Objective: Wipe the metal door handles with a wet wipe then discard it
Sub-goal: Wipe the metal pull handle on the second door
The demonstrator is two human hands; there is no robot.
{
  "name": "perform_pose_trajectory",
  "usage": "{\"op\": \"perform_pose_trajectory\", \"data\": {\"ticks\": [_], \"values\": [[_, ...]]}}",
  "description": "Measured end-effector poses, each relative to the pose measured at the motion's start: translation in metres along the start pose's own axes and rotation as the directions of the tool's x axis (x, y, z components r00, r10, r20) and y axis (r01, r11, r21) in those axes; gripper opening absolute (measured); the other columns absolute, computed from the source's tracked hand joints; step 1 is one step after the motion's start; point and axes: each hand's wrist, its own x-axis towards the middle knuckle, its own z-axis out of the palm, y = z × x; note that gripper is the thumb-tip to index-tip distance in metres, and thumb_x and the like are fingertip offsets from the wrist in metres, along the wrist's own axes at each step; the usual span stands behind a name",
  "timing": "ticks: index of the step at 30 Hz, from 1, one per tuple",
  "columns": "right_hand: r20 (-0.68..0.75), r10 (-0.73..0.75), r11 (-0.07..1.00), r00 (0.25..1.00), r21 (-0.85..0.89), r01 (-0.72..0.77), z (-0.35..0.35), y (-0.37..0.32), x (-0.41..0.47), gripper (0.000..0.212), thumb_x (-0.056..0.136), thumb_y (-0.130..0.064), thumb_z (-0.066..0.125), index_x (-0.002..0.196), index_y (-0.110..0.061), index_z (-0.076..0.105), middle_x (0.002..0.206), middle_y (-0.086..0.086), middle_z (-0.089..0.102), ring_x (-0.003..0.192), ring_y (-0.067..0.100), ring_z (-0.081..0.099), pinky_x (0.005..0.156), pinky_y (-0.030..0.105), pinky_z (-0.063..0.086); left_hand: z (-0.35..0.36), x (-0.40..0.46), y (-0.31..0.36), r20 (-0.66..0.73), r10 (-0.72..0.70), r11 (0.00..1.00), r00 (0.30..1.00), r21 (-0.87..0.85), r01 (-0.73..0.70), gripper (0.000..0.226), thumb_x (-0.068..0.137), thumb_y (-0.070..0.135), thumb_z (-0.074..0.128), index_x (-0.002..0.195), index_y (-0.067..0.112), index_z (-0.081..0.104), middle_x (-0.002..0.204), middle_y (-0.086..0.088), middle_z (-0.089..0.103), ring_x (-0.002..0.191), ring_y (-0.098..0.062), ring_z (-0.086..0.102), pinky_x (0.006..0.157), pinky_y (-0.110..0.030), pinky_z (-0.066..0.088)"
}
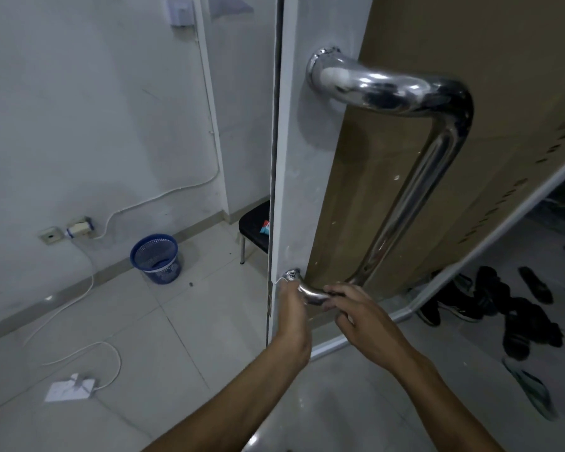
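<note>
A polished metal door handle [415, 190] runs down the white door frame, in front of a brown panel. Both of my hands are at its lower bend. My left hand [291, 311] is closed around the stub by the lower mount, and a thin white edge of a wet wipe [280, 281] shows at its fingertips. The rest of the wipe is hidden by the hand. My right hand [356, 309] has its fingers curled over the handle's bottom curve, just right of the left hand.
A blue mesh waste basket [155, 257] stands on the tiled floor by the left wall. A black stool [253, 223] behind the door edge carries a small packet [265, 227]. White cables and an adapter [71, 388] lie on the floor. Several shoes [503, 308] sit at the right.
</note>
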Motion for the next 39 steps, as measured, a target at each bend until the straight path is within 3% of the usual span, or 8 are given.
{"op": "perform_pose_trajectory", "data": {"ticks": [4,11,15,24,27,30,34,39], "values": [[0.02,-0.002,1.0,1.0,0.01,0.002,0.001,0.004,0.001,0.035,0.083,0.008,0.054,0.102,-0.015,0.073,0.13,0.0,0.058,0.12,0.011,0.047,0.094,0.014,0.034,-0.012,0.006,0.032,0.047,-0.179,0.962,0.983,-0.203,0.185,0.033,0.093,0.028,0.042,0.101,0.002,0.06,0.067,-0.008,0.069,0.056,-0.018,0.067,0.049,-0.022,0.051],[-0.046,0.001,0.996,0.999,0.095,0.003,-0.007,0.01,-0.005,0.039,0.081,0.015,0.053,0.099,-0.014,0.073,0.123,-0.002,0.061,0.113,0.012,0.053,0.094,0.004,0.03,-0.023,0.013,0.02,0.196,-0.318,0.857,0.928,-0.36,0.37,0.064,0.087,0.046,0.036,0.126,-0.001,0.055,0.126,-0.025,0.059,0.105,-0.036,0.059,0.093,-0.043,0.047],[-0.122,0.005,0.993,0.992,0.114,0.009,-0.016,0.016,-0.016,0.04,0.081,0.015,0.051,0.098,-0.013,0.073,0.116,-0.003,0.063,0.109,0.009,0.054,0.092,0.007,0.035,-0.019,0.009,-0.004,0.245,-0.313,0.787,0.917,-0.474,0.395,0.058,0.089,0.04,0.035,0.127,0.002,0.056,0.127,-0.022,0.061,0.123,-0.034,0.053,0.107,-0.042,0.039],[-0.263,0.041,0.987,0.964,0.163,0.003,-0.021,0.024,-0.015,0.036,0.079,0.004,0.044,0.092,-0.014,0.073,0.108,-0.006,0.066,0.102,0.001,0.057,0.087,0.008,0.038,-0.019,0.002,-0.005,0.157,-0.297,0.769,0.942,-0.546,0.334,0.053,0.092,0.027,0.035,0.128,-0.008,0.05,0.13,-0.026,0.056,0.125,-0.039,0.05,0.112,-0.048,0.033],[-0.267,0.042,0.983,0.963,0.182,0.007,-0.022,0.029,-0.014,0.036,0.08,0.003,0.045,0.093,-0.015,0.073,0.108,-0.008,0.066,0.103,0.0,0.058,0.088,0.009,0.039,-0.019,-0.001,-0.004,0.1,-0.224,0.795,0.969,-0.557,0.241,0.041,0.092,0.025,0.036,0.118,-0.004,0.052,0.111,-0.02,0.062,0.115,-0.032,0.055,0.108,-0.041,0.039],[-0.259,0.047,0.982,0.965,0.191,0.004,-0.021,0.032,-0.013,0.035,0.08,0.003,0.045,0.093,-0.015,0.073,0.107,-0.009,0.066,0.103,0.001,0.058,0.089,0.008,0.039,-0.012,-0.008,-0.009,0.025,-0.082,0.875,0.996,-0.477,0.085,0.027,0.094,0.022,0.037,0.104,0.007,0.058,0.096,-0.009,0.06,0.102,-0.019,0.056,0.112,-0.034,0.035],[-0.266,0.026,0.985,0.964,0.17,0.02,-0.019,0.034,-0.01,0.035,0.08,0.004,0.045,0.092,-0.013,0.073,0.104,-0.006,0.067,0.1,0.005,0.057,0.09,0.01,0.04,-0.006,-0.019,-0.024,-0.081,0.143,0.985,0.986,-0.084,-0.149,0.041,0.103,0.036,0.04,0.141,0.022,0.047,0.14,0.007,0.051,0.131,-0.011,0.046,0.117,-0.033,0.028],[-0.26,0.032,0.984,0.965,0.175,0.015,-0.019,0.037,-0.008,0.036,0.08,0.003,0.044,0.093,-0.014,0.073,0.101,-0.005,0.068,0.098,0.008,0.058,0.089,0.012,0.041,-0.011,-0.02,-0.045,0.262,0.513,0.634,0.818,0.526,-0.566,0.045,0.102,0.025,0.028,0.146,0.026,0.019,0.15,0.025,0.016,0.141,0.005,0.015,0.111,-0.006,0.011]]}}
